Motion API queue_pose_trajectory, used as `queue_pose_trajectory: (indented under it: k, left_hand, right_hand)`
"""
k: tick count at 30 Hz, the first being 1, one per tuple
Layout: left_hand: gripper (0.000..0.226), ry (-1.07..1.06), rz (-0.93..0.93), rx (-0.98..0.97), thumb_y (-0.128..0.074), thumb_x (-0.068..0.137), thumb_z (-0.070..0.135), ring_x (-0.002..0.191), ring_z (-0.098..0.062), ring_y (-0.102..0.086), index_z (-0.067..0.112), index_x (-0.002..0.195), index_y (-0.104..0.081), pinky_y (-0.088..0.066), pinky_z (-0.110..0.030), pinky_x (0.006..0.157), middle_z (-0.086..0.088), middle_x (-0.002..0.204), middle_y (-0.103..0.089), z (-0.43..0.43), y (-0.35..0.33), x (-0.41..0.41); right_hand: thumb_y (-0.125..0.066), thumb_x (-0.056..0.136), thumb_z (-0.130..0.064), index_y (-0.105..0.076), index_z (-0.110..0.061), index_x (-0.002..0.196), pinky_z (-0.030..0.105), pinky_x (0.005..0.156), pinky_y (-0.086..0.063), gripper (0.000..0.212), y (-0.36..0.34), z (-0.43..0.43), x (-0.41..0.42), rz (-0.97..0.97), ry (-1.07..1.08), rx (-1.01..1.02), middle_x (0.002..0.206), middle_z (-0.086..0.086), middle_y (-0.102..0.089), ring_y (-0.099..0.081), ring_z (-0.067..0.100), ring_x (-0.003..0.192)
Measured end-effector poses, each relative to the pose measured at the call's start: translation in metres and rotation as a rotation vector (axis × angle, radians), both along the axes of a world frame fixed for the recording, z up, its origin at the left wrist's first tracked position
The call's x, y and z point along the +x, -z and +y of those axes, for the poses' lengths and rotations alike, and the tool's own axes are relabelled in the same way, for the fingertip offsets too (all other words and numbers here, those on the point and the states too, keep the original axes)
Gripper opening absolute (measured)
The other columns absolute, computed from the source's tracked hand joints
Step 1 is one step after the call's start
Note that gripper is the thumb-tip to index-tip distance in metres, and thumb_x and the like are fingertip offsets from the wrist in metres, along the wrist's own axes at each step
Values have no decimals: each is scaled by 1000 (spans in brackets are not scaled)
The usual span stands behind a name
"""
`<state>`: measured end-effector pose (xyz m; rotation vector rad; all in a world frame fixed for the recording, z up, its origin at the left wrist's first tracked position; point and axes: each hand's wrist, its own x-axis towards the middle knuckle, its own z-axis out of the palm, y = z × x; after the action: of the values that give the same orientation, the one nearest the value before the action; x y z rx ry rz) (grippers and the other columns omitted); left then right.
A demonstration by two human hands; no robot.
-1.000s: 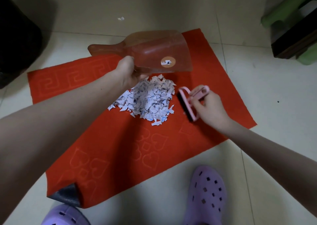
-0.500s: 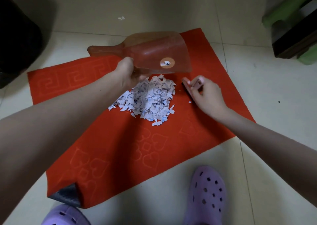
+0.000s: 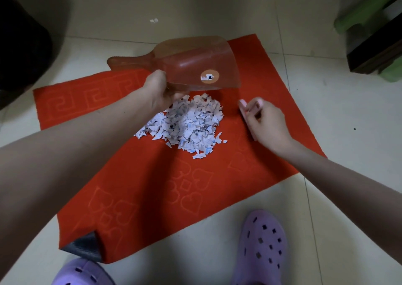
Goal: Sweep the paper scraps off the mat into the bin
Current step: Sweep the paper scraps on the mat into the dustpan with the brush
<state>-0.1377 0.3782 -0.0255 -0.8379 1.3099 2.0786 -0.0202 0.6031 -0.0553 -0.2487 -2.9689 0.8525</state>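
Observation:
A heap of white paper scraps (image 3: 188, 122) lies in the middle of a red mat (image 3: 195, 187) on the tiled floor. My left hand (image 3: 161, 91) grips the near edge of a translucent orange dustpan (image 3: 191, 67), held tilted just behind the heap. To the right of the heap my right hand (image 3: 264, 121) grips a small pink brush (image 3: 244, 108), mostly hidden behind the fingers. A dark bin (image 3: 21, 45) stands at the far left, off the mat.
Two stray scraps (image 3: 154, 20) lie on the floor beyond the mat. Green and dark furniture (image 3: 374, 34) stands at the right. My feet in purple clogs (image 3: 261, 250) are at the mat's near edge, whose near-left corner (image 3: 83, 246) is folded up.
My right hand turned the brush, so its bristles and most of its pink frame dropped out of sight behind the fingers. The dustpan and left hand barely shifted.

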Motion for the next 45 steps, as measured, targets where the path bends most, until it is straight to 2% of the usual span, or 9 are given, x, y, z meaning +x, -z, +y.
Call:
queue_pose_trajectory:
  k: [4, 11, 15, 20, 24, 30, 39, 42, 45]
  left_hand:
    - [29, 7, -4, -11, -25, 102, 12, 96, -28, -67, 8, 92, -52, -61, -33, 61, -13, 96, -66, -2, -1, -1]
    - [30, -6, -7, -11, -25, 102, 12, 85, -26, -69, 7, 93, -53, -58, -40, 83, -14, 94, -68, -6, 3, -4]
    - [30, -4, -4, -33, -24, 102, 12, 90, -26, -69, 7, 93, -52, -58, -40, 82, -14, 97, -67, -3, 4, -4]
    - [29, 8, -4, -37, -26, 102, 12, 94, -28, -68, 6, 91, -53, -58, -40, 81, -14, 95, -67, -1, 2, -1]
    - [30, -13, 1, -29, -25, 101, 9, 95, -29, -68, 6, 93, -54, -57, -41, 86, -16, 99, -68, -8, 2, -5]
    - [32, -28, -2, -29, -23, 100, 9, 98, -28, -69, 7, 97, -55, -55, -43, 89, -14, 102, -68, -12, 5, -8]
    - [31, -54, -11, -9, -26, 101, 11, 88, -26, -69, 7, 90, -55, -58, -40, 75, -12, 86, -71, -17, -1, -10]
    - [28, -71, -17, 21, -30, 101, 11, 97, -28, -69, 7, 94, -56, -57, -41, 83, -14, 99, -70, -20, -1, -13]
    - [28, -63, -6, 11, -29, 101, 11, 94, -30, -70, 7, 99, -57, -57, -35, 86, -15, 104, -69, -20, 0, -17]
  right_hand:
    - [-52, 92, -14, -60, -22, 90, 37, 61, -50, 11, -9, -6, 6, 65, 24, -196, 86, 4, -68, -64, 24, 71]
    - [-45, 98, -26, -53, -15, 86, 28, 58, -31, 19, -1, 23, 18, 3, 134, 72, 74, 2, -56, -55, 21, 68]
    - [-54, 93, -18, -56, -18, 89, 31, 66, -42, 5, 11, -10, 29, -30, -13, -52, 83, 4, -59, -54, 17, 70]
    - [-52, 89, -2, -58, -12, 91, 10, 54, -41, 12, -19, -18, 12, 104, 94, -337, 82, -2, -62, -62, -1, 62]
    - [-51, 88, -12, -59, -16, 90, 33, 64, -48, 9, -17, -2, -7, 129, 88, -154, 90, 4, -64, -62, 22, 73]
    - [-53, 92, -28, -59, -21, 95, 34, 65, -44, 10, 8, -16, -42, 39, 14, 102, 94, 5, -64, -61, 29, 84]
    - [-54, 84, -12, -63, -21, 87, 31, 65, -50, 12, -13, -33, -34, 130, 8, -258, 79, -3, -67, -65, 18, 71]
    - [-53, 84, -8, -61, -26, 85, 23, 62, -45, 19, -15, -27, -45, 140, 62, -274, 76, -10, -64, -60, 8, 67]
    - [-50, 90, -18, -62, -24, 89, 32, 60, -43, 14, -5, -29, -61, 119, 76, -139, 83, 0, -68, -61, 22, 70]
